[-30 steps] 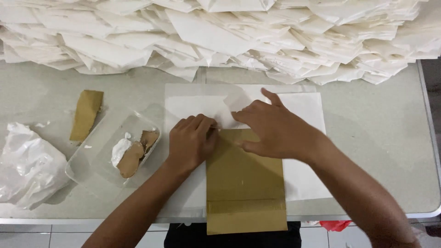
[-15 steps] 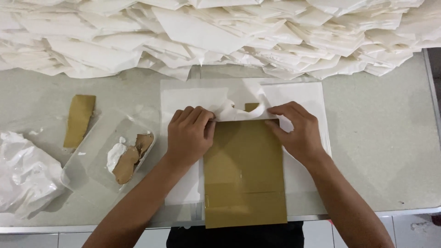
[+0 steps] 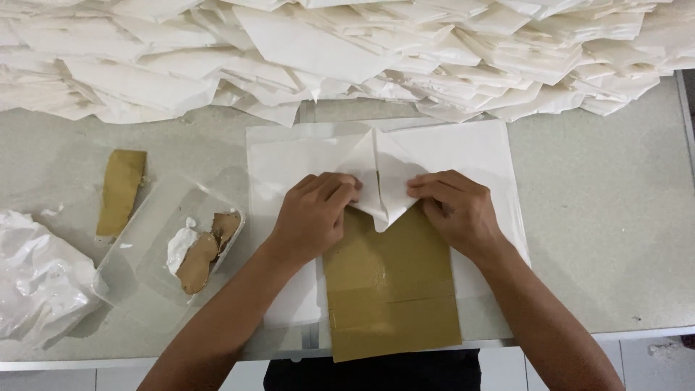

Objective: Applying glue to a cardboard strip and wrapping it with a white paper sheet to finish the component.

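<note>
Two corner flaps of the white paper sheet (image 3: 463, 156) are already folded in to a point over the brown cardboard template (image 3: 391, 286), which lies on the sheet at the near edge of the grey table (image 3: 594, 239) — lower folds not yet made, by my judgement.

Head view: my left hand (image 3: 313, 217) presses its flap flat, fingers curled, gripping nothing; my right hand (image 3: 455, 211) pinches the other flap's edge — thumb beneath, fingers on top.
</note>
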